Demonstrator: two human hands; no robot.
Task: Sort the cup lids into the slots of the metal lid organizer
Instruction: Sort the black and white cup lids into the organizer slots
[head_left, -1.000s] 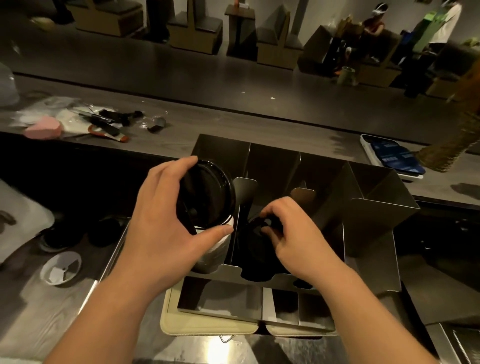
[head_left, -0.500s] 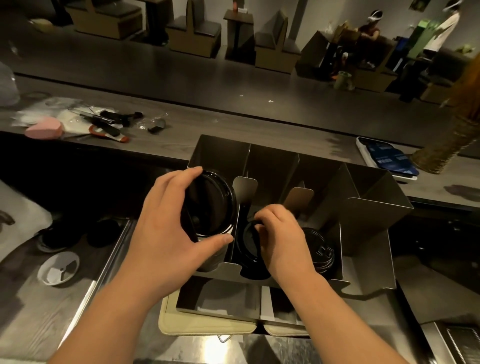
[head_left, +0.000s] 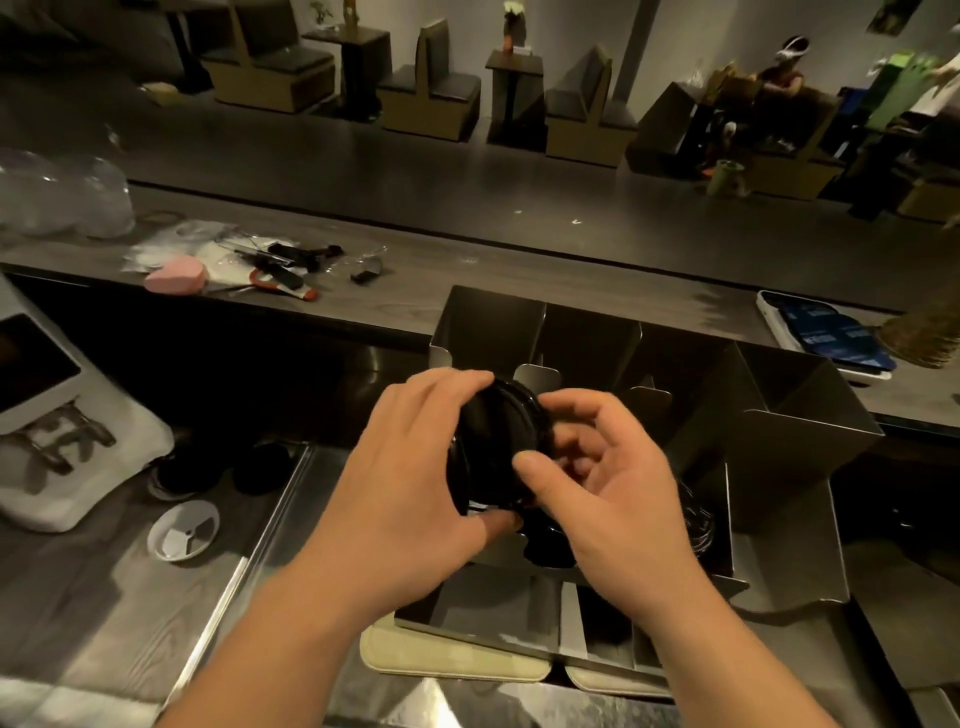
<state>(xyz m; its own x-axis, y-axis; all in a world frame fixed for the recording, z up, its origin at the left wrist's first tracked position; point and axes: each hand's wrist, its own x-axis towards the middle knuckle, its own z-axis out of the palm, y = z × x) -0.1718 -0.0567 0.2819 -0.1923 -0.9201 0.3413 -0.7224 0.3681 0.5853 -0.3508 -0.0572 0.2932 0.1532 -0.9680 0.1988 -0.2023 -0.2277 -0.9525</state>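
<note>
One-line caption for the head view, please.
Left hand grips black cup lids while right hand pinches their edge, over the metal lid organizer.

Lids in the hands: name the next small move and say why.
Probably pull the front one off the lids with the right hand, then lower it into a slot of the organizer. The left hand grips the stack above the slots, and the right thumb and fingers pinch its rim, so it looks set to separate.

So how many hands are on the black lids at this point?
2. The left hand grips the black lids from the left, thumb underneath; the right hand pinches their right edge, above the metal organizer.
</note>
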